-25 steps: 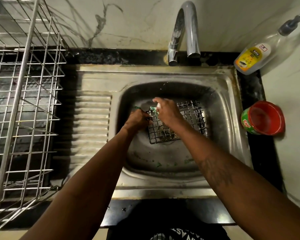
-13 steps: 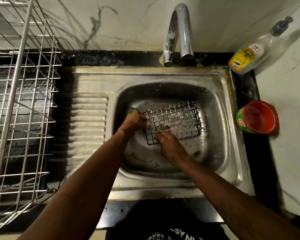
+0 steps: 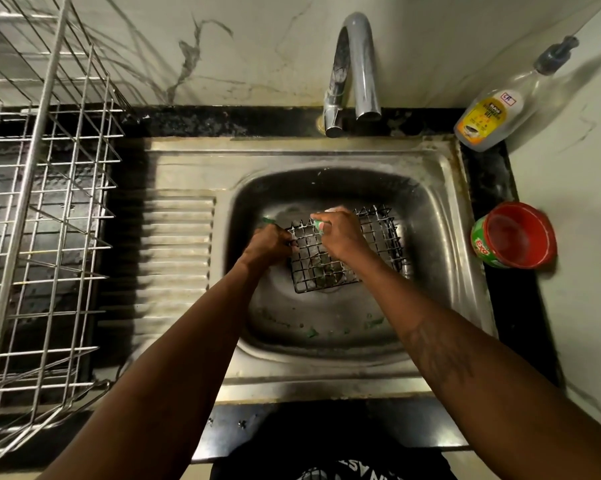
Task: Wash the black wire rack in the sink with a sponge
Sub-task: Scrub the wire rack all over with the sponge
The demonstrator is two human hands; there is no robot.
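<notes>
The black wire rack (image 3: 378,244) lies flat in the basin of the steel sink (image 3: 444,209), over the drain. My left hand (image 3: 267,245) grips the rack's left edge, fingers curled round the wire. My right hand (image 3: 338,233) is over the rack's far left part and holds a small green and white sponge (image 3: 318,226), pressed against the wires. Most of the sponge is hidden in my fingers.
A chrome tap (image 3: 357,67) arches over the sink's back edge. A soap bottle (image 3: 489,116) leans at the back right, with a red tub (image 3: 515,235) below it. A steel dish rack (image 3: 46,202) fills the left. Green scraps (image 3: 311,332) lie on the basin floor.
My right hand moved with the sponge from the rack's near edge up to its far left part. My left hand kept its grip on the left edge.
</notes>
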